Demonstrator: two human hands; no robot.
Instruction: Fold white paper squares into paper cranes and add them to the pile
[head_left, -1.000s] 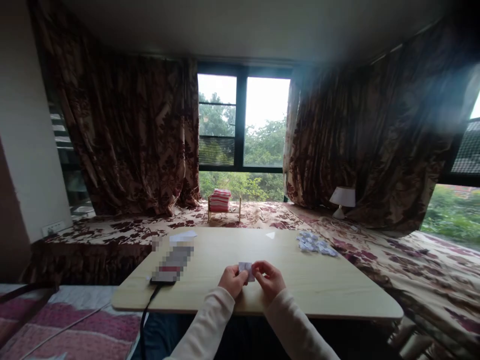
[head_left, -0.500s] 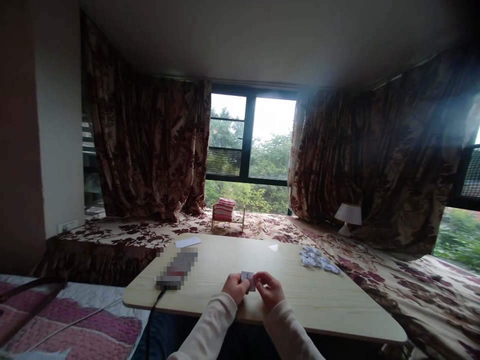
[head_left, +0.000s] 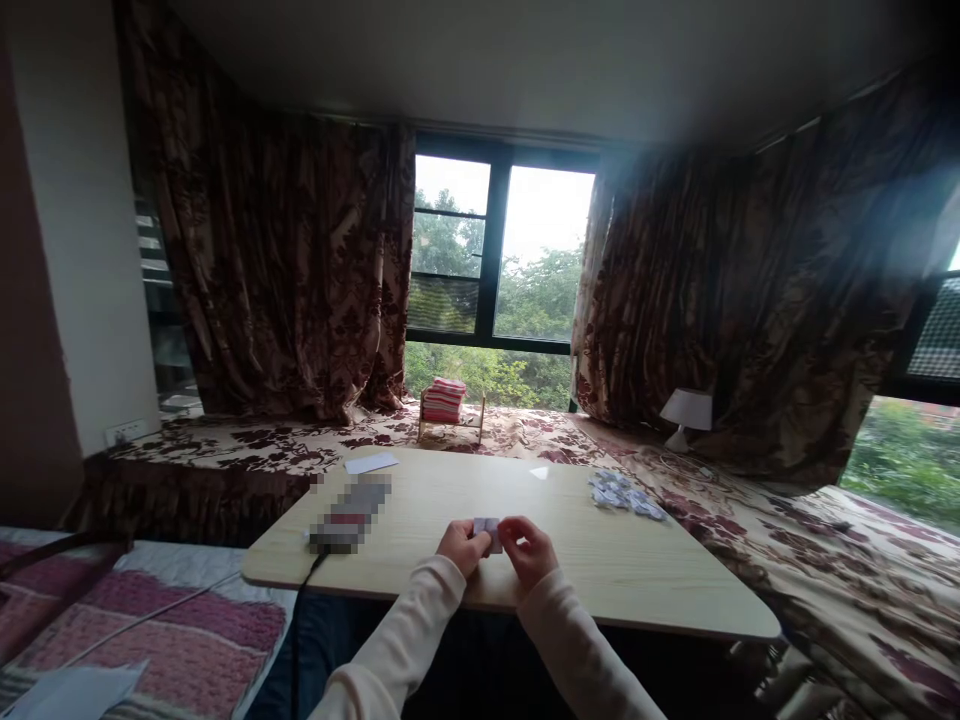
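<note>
My left hand is closed on a small, flat, pale purple-white square packet, its thumb lying across the front. Close on the other side, my right hand has thumb and forefinger pinched together at the packet's right edge, with a gap showing inside the curl of the fingers. Both hands are just above the front edge of the light wooden table. Print on the packet is too small to read. Toward the table's right side lies a loose pile of similar small packets.
A blurred-out dark device with a black cable lies on the table's left. Behind it is a white sheet. Beyond the table stand a small rack with folded striped cloths and a white lamp on the patterned ledge.
The view has tipped slightly downward, so the scene sits higher in the picture. My right fingers have shifted a little at the packet's edge; my left hand keeps its hold.
</note>
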